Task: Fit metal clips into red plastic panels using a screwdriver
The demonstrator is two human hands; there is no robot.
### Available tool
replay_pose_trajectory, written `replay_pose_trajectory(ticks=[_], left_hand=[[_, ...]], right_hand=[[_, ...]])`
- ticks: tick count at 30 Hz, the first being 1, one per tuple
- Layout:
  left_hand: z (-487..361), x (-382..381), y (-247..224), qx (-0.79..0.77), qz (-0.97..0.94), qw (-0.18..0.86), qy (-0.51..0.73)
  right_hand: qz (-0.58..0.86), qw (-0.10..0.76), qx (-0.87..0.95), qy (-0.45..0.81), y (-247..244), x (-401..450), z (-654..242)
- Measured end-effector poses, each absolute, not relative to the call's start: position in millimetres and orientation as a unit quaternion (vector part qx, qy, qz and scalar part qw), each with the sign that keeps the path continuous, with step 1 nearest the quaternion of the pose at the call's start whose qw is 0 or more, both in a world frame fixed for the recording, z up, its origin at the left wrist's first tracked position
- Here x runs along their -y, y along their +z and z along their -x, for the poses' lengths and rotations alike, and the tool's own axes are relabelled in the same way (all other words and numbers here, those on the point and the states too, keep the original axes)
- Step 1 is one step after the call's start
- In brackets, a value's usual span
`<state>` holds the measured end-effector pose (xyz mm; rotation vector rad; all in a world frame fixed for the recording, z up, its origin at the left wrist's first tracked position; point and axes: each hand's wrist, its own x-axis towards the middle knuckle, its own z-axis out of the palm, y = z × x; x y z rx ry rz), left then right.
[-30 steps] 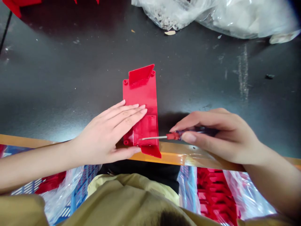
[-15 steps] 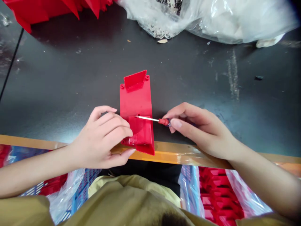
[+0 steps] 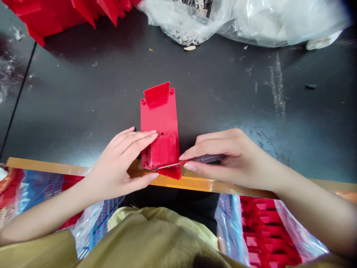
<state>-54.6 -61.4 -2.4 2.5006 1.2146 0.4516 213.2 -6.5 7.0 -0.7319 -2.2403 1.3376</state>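
A red plastic part (image 3: 160, 117) lies lengthwise on the dark table, its near end over the edge. It has an upright flap at the far end, small round posts at its corners and a raised rectangular section nearer me. My left hand (image 3: 122, 160) grips its left side, fingers laid over the top and thumb by the near end. My right hand (image 3: 231, 158) is closed around a screwdriver (image 3: 208, 158) with a dark handle and a red collar. The thin metal shaft slants left across the near end of the part, its tip close to my left thumb.
Red plastic pieces (image 3: 61, 18) are heaped at the far left. Clear plastic bags (image 3: 262, 22), one with small metal pieces, lie at the back. A small dark bit (image 3: 310, 86) is on the right. Below the orange table edge (image 3: 195, 183) are blue crates (image 3: 96, 227) and more red parts (image 3: 264, 227).
The screwdriver tip has moved from the middle of the red part to its near end. My right hand has come closer, and my left fingers now lie flatter over the part.
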Motion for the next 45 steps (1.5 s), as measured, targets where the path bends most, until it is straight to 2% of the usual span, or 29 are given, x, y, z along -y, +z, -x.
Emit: replay_pose_trajectory(ticks=[16,34,45], left_hand=[[54,58,-3,-0.428,-0.861,0.190,0.197],[55,58,0,-0.433,-0.858,0.205,0.186],[53,61,2,-0.434,-0.864,0.191,0.167]], right_hand=[[0.274,0.180,0.814,0.479,12,5,-211],[0.273,0.168,0.897,0.304,13,17,-210],[0.277,0.172,0.895,0.303,13,21,-208]])
